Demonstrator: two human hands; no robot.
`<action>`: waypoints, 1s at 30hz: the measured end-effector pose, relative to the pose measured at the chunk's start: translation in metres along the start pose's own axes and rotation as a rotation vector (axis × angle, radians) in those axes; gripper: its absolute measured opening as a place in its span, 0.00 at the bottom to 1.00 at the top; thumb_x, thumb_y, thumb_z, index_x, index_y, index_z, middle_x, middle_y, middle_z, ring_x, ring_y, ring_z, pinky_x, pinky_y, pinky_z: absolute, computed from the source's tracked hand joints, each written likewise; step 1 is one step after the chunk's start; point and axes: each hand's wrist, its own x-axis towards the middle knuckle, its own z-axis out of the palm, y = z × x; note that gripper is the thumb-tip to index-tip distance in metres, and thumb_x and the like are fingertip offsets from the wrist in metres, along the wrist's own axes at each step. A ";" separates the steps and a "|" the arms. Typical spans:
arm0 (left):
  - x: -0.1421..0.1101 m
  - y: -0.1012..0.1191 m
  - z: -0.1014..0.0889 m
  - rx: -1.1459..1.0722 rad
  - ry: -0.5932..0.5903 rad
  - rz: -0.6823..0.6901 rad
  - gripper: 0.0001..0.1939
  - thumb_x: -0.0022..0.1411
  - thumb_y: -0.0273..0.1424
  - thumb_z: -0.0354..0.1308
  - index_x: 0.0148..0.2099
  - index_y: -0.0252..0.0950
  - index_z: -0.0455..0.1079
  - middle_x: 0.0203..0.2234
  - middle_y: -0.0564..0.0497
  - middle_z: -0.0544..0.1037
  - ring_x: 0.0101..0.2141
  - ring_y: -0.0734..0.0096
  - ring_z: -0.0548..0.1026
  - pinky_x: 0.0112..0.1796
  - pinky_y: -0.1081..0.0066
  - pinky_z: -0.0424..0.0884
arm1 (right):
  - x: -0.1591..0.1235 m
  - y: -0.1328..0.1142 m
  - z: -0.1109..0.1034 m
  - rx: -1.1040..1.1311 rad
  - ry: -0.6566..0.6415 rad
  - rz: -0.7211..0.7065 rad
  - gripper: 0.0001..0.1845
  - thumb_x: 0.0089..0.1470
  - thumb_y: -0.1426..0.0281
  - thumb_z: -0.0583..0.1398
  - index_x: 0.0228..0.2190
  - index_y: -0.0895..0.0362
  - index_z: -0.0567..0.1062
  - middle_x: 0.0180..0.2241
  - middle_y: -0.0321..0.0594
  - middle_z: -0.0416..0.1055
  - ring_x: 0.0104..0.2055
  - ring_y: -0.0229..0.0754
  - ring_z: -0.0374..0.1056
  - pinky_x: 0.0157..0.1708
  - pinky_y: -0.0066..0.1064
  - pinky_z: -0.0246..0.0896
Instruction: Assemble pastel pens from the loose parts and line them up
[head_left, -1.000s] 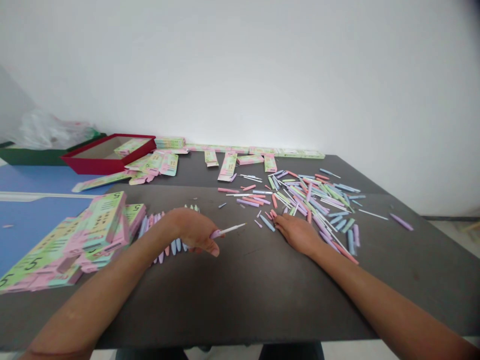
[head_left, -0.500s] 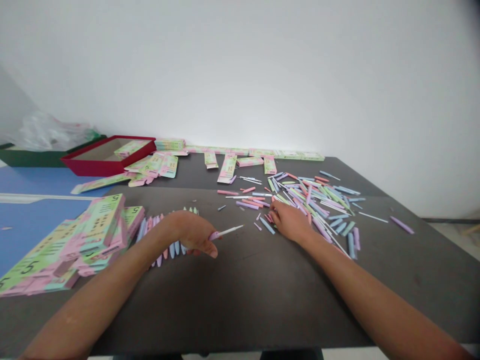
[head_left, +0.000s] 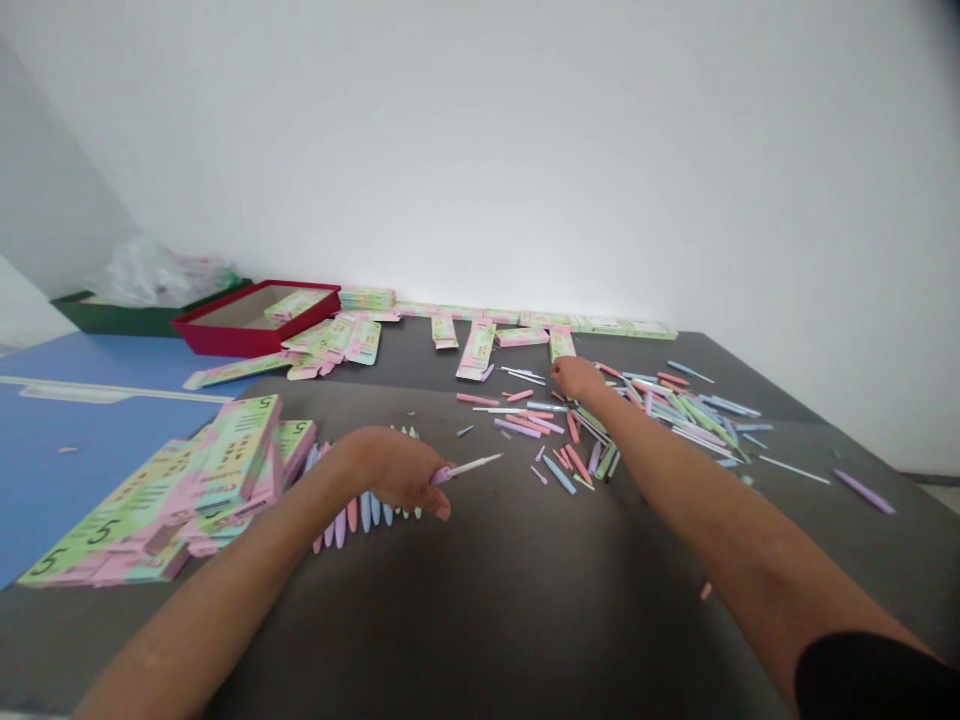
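My left hand (head_left: 409, 470) is closed around a pen part, a short purple piece with a thin white refill (head_left: 477, 464) sticking out to the right. Beneath and behind that hand lies a row of pastel pens (head_left: 365, 510), side by side and partly covered by my wrist. My right hand (head_left: 577, 380) reaches over the far left side of a scattered heap of pen barrels, caps and refills (head_left: 679, 405). Its fingers are curled in front of a small box (head_left: 561, 344), and whatever they hold is hidden.
Pink and green printed boxes (head_left: 232, 455) are stacked at the left. Further back stand a red tray (head_left: 225, 336) and a green tray (head_left: 127, 320) with a plastic bag (head_left: 150, 272). Flat cartons (head_left: 476, 350) and a line of boxes run along the wall.
My right hand has moved away from me, from the near side of the heap to its far side. My left hand keeps the refill. The view has shifted slightly.
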 end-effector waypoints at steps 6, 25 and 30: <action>-0.007 -0.011 -0.004 -0.025 0.033 0.003 0.24 0.57 0.45 0.54 0.52 0.40 0.71 0.40 0.45 0.79 0.36 0.59 0.75 0.30 0.69 0.66 | 0.027 0.005 0.018 -0.009 -0.102 -0.134 0.17 0.53 0.73 0.53 0.44 0.59 0.73 0.45 0.47 0.72 0.45 0.44 0.66 0.40 0.28 0.55; -0.005 -0.006 -0.004 -0.018 -0.003 0.025 0.23 0.56 0.47 0.54 0.50 0.42 0.72 0.37 0.46 0.80 0.34 0.60 0.76 0.27 0.70 0.65 | 0.036 0.013 0.027 -0.059 -0.082 -0.195 0.20 0.52 0.74 0.53 0.47 0.63 0.70 0.45 0.53 0.72 0.45 0.47 0.66 0.39 0.30 0.55; -0.003 -0.007 -0.003 -0.047 -0.019 0.015 0.22 0.56 0.47 0.55 0.48 0.41 0.73 0.39 0.46 0.79 0.35 0.60 0.75 0.30 0.69 0.67 | 0.038 0.024 0.022 -0.059 -0.089 -0.163 0.18 0.54 0.74 0.51 0.45 0.61 0.73 0.47 0.49 0.71 0.46 0.44 0.66 0.40 0.27 0.55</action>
